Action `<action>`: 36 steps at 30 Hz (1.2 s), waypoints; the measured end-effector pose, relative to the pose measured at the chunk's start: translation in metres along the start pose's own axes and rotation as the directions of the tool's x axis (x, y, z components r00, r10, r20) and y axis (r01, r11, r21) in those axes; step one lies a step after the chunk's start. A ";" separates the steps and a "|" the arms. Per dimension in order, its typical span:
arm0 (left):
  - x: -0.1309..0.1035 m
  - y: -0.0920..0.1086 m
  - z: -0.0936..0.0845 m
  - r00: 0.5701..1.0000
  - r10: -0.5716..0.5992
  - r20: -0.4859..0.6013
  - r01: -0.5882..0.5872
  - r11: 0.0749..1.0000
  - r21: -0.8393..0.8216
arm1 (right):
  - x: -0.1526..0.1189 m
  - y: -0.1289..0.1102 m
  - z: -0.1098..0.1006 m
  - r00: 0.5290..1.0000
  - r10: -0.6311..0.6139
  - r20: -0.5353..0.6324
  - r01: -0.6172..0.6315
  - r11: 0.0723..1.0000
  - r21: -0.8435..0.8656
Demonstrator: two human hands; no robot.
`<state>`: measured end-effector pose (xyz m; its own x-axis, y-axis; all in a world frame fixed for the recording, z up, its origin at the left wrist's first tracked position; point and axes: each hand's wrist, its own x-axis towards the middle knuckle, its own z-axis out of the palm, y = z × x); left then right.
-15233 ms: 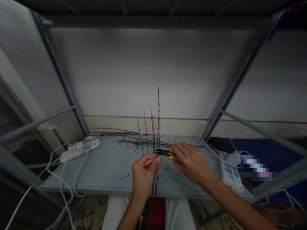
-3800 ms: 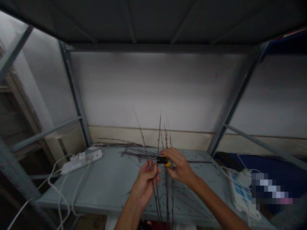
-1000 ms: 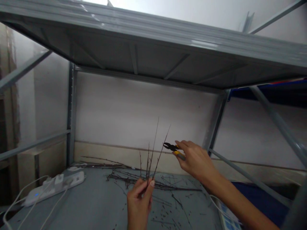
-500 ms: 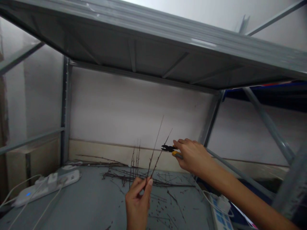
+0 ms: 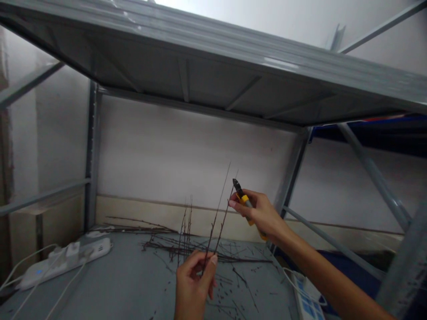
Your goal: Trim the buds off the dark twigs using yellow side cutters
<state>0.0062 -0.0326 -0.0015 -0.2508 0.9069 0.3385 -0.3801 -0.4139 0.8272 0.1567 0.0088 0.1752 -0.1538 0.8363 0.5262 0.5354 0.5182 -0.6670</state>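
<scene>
My left hand point(image 5: 195, 278) pinches the lower ends of several thin dark twigs point(image 5: 213, 226) that fan upward above the shelf surface. Black-jawed pliers with yellow and grey handles point(image 5: 247, 202) are held in my right hand point(image 5: 262, 212), up and to the right of the left one. The pliers' jaws point up and left, beside the upper part of the rightmost twig. My right thumb and fingertips are close to that same twig; whether they touch it is too small to tell.
Long branches point(image 5: 233, 258) and small broken bits lie across the grey shelf point(image 5: 126, 275). A white power strip point(image 5: 66, 262) with cables sits at the left, another point(image 5: 307, 295) at the lower right. Overhead is a metal shelf point(image 5: 213, 35), with rack posts on both sides.
My right hand has turned, so the pliers now tilt upward instead of pointing left across the twig. Its fingertips have come down close to the twig. My left hand has shifted slightly right.
</scene>
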 end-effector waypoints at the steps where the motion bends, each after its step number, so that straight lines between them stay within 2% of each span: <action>1: 0.001 0.001 0.000 1.000 -0.004 0.004 0.004 1.000 -0.004 | -0.001 -0.002 0.001 1.000 -0.004 0.012 0.004 1.000 0.009; 4: 0.002 0.005 -0.001 0.999 -0.025 0.038 0.025 1.000 -0.007 | -0.004 -0.006 0.005 1.000 -0.025 0.014 0.025 1.000 0.012; 8: 0.008 0.015 0.003 0.990 -0.075 0.118 0.091 0.986 -0.138 | -0.007 -0.011 0.010 1.000 -0.001 -0.001 0.001 0.998 0.056; 12: 0.028 0.030 0.017 0.957 -0.127 0.261 0.188 0.955 -0.227 | -0.011 -0.012 0.018 0.999 0.026 0.030 -0.027 0.998 0.057; 14: 0.039 0.036 0.024 0.946 -0.118 0.302 0.195 0.951 -0.241 | -0.012 -0.009 0.021 0.998 0.009 0.054 -0.013 0.998 0.064; 17: 0.047 0.039 0.030 0.959 -0.132 0.251 0.198 0.946 -0.258 | -0.013 -0.002 0.020 0.995 -0.071 0.069 0.068 0.997 0.043; 20: 0.048 0.037 0.030 0.974 -0.167 0.155 0.202 0.948 -0.244 | -0.013 0.006 0.008 0.981 -0.187 0.059 0.195 0.961 -0.194; 22: 0.048 0.034 0.029 0.983 -0.153 0.099 0.172 0.960 -0.221 | -0.014 0.008 -0.002 0.958 -0.281 0.053 0.272 0.842 -0.467; 24: 0.048 0.030 0.027 0.991 -0.112 0.069 0.123 0.975 -0.187 | -0.015 0.005 -0.011 0.930 -0.351 0.112 0.326 0.642 -0.694; 27: 0.047 0.026 0.029 0.999 -0.015 0.034 0.018 0.995 -0.099 | -0.019 -0.007 -0.015 0.913 -0.332 0.237 0.356 0.367 -0.859; 29: 0.046 0.024 0.030 0.999 0.051 0.010 -0.050 0.998 -0.030 | -0.021 -0.015 -0.013 0.914 -0.296 0.276 0.354 0.249 -0.902; 32: 0.042 0.022 0.032 0.994 0.110 -0.017 -0.109 0.993 0.052 | -0.025 -0.022 -0.008 0.918 -0.254 0.305 0.352 0.165 -0.922; 36: 0.037 0.021 0.032 0.989 0.146 -0.037 -0.143 0.986 0.081 | -0.028 -0.021 -0.002 0.931 -0.190 0.313 0.342 0.150 -0.927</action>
<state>0.0176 -0.0049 0.0425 -0.3359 0.8333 0.4391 -0.2667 -0.5312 0.8042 0.1516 -0.0260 0.1750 -0.5045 0.7359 0.4516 0.7981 0.1980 0.5690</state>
